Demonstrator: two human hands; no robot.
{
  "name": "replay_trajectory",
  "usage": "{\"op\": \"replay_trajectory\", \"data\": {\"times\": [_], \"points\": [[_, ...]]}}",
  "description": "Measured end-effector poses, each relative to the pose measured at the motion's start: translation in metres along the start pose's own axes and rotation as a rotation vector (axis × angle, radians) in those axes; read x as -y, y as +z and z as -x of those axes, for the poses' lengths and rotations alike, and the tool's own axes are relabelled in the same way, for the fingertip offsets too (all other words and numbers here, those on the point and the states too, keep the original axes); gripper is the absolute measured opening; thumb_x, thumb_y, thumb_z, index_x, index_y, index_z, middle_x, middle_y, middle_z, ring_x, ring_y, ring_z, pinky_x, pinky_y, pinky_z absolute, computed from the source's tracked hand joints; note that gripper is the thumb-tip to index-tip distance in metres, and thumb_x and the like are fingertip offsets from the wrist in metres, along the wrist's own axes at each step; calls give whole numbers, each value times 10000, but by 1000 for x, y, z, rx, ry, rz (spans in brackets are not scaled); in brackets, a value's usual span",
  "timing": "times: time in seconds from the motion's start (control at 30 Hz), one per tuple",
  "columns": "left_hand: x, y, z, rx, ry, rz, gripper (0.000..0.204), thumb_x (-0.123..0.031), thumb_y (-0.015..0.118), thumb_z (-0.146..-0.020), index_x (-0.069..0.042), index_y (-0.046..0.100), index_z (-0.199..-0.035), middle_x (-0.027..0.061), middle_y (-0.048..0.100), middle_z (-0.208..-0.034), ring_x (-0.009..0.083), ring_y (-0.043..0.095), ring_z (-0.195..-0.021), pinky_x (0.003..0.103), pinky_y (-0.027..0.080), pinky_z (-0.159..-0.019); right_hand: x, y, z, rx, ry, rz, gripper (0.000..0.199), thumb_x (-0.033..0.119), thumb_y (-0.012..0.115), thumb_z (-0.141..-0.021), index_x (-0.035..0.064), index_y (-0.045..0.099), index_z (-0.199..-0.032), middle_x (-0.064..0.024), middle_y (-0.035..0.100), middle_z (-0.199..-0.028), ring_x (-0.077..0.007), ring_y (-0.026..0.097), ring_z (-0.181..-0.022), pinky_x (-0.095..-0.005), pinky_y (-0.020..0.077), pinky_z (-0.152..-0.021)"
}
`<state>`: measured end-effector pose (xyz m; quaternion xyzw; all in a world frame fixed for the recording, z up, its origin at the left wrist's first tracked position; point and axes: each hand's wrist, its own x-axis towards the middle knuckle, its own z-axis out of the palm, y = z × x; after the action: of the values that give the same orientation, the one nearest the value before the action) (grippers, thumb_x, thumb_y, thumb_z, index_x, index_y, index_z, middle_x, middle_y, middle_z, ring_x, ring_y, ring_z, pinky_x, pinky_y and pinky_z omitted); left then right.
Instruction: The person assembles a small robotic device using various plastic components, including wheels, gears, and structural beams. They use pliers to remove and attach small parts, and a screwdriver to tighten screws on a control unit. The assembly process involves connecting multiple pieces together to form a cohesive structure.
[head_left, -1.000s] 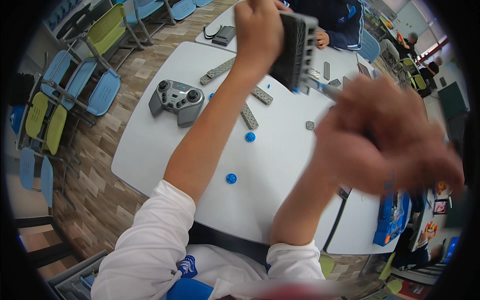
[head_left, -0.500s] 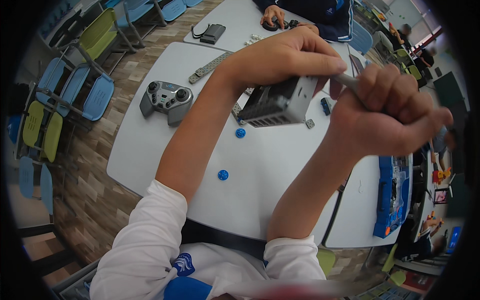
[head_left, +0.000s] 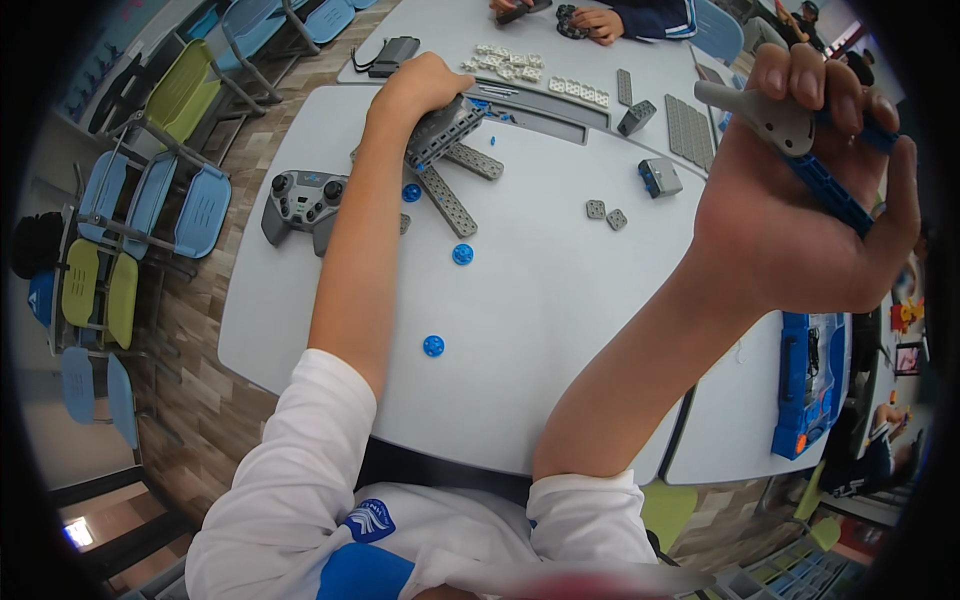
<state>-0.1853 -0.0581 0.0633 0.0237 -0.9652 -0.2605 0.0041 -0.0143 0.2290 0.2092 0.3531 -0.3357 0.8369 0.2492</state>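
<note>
Your left hand (head_left: 425, 85) is clamping its grip on the grey block (head_left: 443, 128) on the desk (head_left: 560, 300); your right hand (head_left: 800, 215) is gripping the blue-grey tool (head_left: 790, 130) aloft. Keep pinning the block flat.

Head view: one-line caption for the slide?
Left hand presses a grey block onto the white table; raised right hand grips a grey-and-blue tool.

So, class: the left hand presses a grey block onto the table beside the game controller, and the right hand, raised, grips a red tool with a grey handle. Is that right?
Not quite. In the head view the tool in the raised right hand is blue, not red, with a grey handle. The rest stands: the left hand presses the grey block onto the table beside the game controller.
</note>
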Motion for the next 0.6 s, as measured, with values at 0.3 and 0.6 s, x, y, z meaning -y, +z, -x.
{"op": "replay_trajectory", "data": {"times": [0.3, 0.6], "points": [[7, 33, -16, -153, -20, 1, 612, -579, 694, -954, 22, 765, -862, 172, 729, -757, 268, 710, -662, 427, 565, -680, 0, -11, -2, 73, 60, -47, 305, 293, 567, -907, 26, 581, -1053, -110, 466, -897, -272, 473, -886, -456, 360, -805], [-47, -66, 60, -357, 189, 1820, 436, -538, 578, -1059, -113, 674, -1046, 94, 711, -862, 229, 714, -719, 392, 614, -671, -52, 43, 17, 161, 25, -174, 392, 400, 481, -1015, 51, 593, -1156, -95, 513, -929, -242, 506, -836, -430, 379, -788]]}}
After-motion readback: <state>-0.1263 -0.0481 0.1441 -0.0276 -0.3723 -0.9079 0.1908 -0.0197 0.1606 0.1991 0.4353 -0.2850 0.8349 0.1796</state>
